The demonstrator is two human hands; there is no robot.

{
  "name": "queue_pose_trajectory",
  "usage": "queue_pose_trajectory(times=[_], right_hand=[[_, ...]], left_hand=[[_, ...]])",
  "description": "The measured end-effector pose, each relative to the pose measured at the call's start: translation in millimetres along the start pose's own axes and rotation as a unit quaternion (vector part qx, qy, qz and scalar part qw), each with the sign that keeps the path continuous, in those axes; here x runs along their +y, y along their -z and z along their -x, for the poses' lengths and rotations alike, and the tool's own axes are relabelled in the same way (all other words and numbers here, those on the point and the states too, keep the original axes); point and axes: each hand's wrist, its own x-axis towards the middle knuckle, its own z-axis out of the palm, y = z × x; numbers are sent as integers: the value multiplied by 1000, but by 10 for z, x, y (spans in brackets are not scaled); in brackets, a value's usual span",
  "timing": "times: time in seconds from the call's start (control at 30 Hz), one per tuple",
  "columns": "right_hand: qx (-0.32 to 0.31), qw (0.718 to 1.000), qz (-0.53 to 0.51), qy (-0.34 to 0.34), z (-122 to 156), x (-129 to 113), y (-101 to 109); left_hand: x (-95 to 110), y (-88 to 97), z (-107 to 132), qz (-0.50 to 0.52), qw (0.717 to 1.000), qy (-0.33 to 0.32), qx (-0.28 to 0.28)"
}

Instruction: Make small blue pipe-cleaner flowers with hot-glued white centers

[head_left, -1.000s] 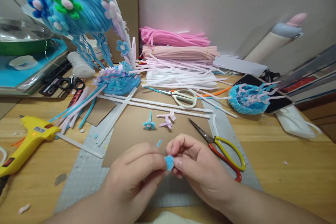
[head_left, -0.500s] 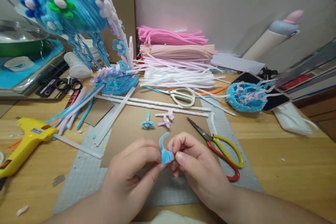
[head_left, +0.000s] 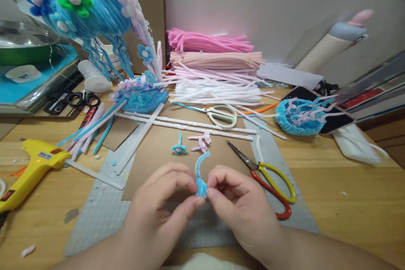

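Between my two hands is a small blue pipe-cleaner flower (head_left: 201,186), its petals bunched downward and its curved stem pointing up. My left hand (head_left: 167,202) pinches it from the left, thumb tip at the lower edge. My right hand (head_left: 242,211) closes thumb and forefinger on its right side. Just beyond, on the brown cardboard (head_left: 152,156), lie a finished-looking blue flower (head_left: 179,148) with a stem and small lilac pipe-cleaner flowers (head_left: 202,141). Scissors with red and yellow handles (head_left: 261,168) lie to the right of my right hand, blades apart.
A yellow glue gun (head_left: 38,168) lies at left. White-handled scissors (head_left: 221,115), pipe-cleaner bundles (head_left: 215,61) and white rods (head_left: 190,125) are behind. A tall blue pipe-cleaner model (head_left: 95,8) rises at back left. At right, a blue tentacled piece (head_left: 299,116) rests on a phone (head_left: 337,112).
The blue flower has turned a little in my fingers, its stem now leaning right. My right fingers have shifted their pinch closer onto its petals. The camera view has moved slightly.
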Motion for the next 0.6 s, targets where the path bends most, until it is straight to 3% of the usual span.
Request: queue_pose_trajectory(times=[0.2,0.43,0.6], right_hand=[[-7,998,44,39,6,23,45],[-21,998,37,50,-83,29,114],[-72,972,190,121,-84,18,191]], left_hand=[[20,13,-37,131,986,93,-35],[5,30,-60,312,917,228,-101],[-13,19,-72,331,906,246,-96]])
